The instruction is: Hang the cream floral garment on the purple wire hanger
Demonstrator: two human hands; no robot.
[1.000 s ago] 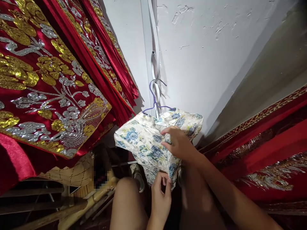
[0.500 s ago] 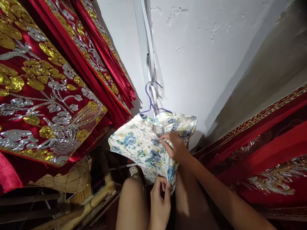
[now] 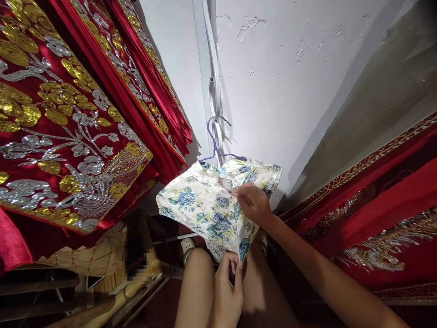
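Note:
A white blouse (image 3: pixel 205 200) with blue and yellow flowers hangs by its shoulders on a purple hanger (image 3: pixel 214 141). The hanger's hook is caught on a white metal loop (image 3: pixel 219 132) at the wall. My left hand (image 3: pixel 229 282) pinches the lower end of the blouse's front edge between thumb and fingers. Higher up, just below the neckline, my right hand (image 3: pixel 253 203) has its fingers closed at the same front edge. The fingertips partly hide what they grip there. Between the two hands the edge runs fairly straight.
Red satin cloths (image 3: pixel 78 123) with gold and silver sequins hang at the left. More red sequined fabric (image 3: pixel 382 214) is at the right. A wooden chair (image 3: pixel 112 310) stands at lower left. Behind the blouse rises a white wall (image 3: pixel 273 91) with peeling patches.
My right hand has shifted slightly right along the front edge, its fingers curled closer together. The left hand keeps its pinch at the bottom. The camera view has shifted slightly.

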